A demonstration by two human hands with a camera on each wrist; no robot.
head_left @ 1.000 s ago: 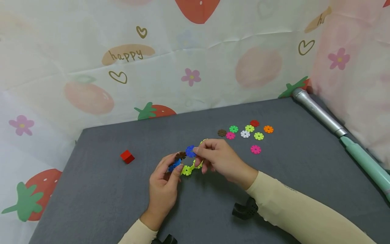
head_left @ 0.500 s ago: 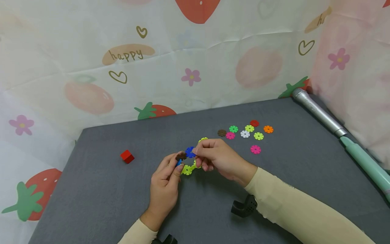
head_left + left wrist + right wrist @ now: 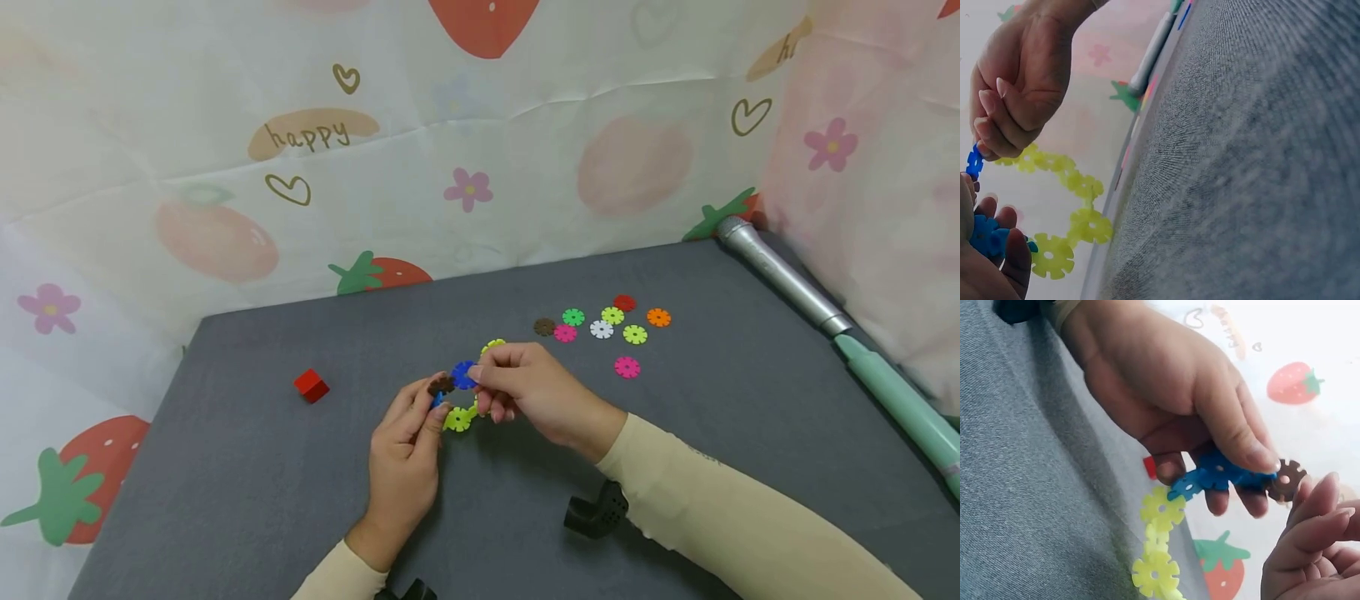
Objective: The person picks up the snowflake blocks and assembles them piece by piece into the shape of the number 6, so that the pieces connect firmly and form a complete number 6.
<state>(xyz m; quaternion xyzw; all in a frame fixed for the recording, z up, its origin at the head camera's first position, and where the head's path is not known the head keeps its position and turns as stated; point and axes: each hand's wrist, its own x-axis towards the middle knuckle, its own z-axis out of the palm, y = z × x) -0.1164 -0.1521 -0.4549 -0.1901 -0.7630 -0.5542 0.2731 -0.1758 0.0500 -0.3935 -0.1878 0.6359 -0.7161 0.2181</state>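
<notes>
A chain of notched snowflake discs hangs between my hands above the table. My left hand (image 3: 405,454) grips its blue discs (image 3: 1219,469) between thumb and fingers. A brown disc (image 3: 1286,480) sits at this end of the chain, by the left fingertips. My right hand (image 3: 547,396) pinches a dark blue disc (image 3: 463,375) close against the brown one; whether their slots interlock I cannot tell. The yellow-green discs (image 3: 1052,256) are linked and curve round below and behind the right hand, which hides part of them in the head view.
Several loose discs, among them a white disc (image 3: 602,329) and a pink disc (image 3: 627,367), lie on the grey table (image 3: 247,483) at the back right. A red cube (image 3: 311,386) lies at left. A silver and green microphone-like stick (image 3: 795,283) lies along the right edge.
The left hand has turned the chain a little, so less of its blue discs shows. The dark blue disc stays pinched beside the brown one. The head view has shifted slightly.
</notes>
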